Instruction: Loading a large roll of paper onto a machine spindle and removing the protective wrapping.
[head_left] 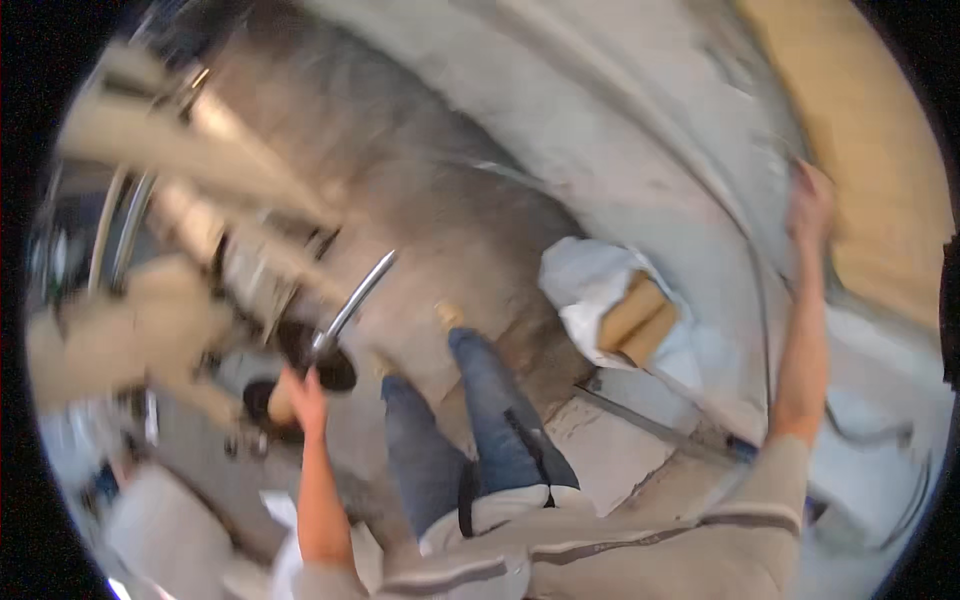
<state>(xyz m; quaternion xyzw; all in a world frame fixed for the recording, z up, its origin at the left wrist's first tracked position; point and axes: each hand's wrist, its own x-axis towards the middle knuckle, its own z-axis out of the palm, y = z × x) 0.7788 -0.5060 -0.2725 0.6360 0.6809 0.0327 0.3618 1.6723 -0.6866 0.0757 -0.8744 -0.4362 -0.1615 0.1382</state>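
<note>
My left hand [308, 398] is at the left, beside a black disc-shaped piece [340, 370] and a tan rounded piece [280, 405]. A shiny metal rod [360, 295] slants up and right from the black piece. Blur hides whether my fingers grip any of these. Stretched far to the right, my right hand [810, 205] is at the edge of a large yellow-tan panel [885, 160]. It appears to touch that edge, but its fingers are smeared by motion.
A white bag [580, 290] with brown cardboard-like pieces [637, 322] lies right of my legs. Beige machinery or framework [130, 320] crowds the left. A dark cable [762, 310] runs by the pale grey surface [640, 120] on the right. The floor is stained brown.
</note>
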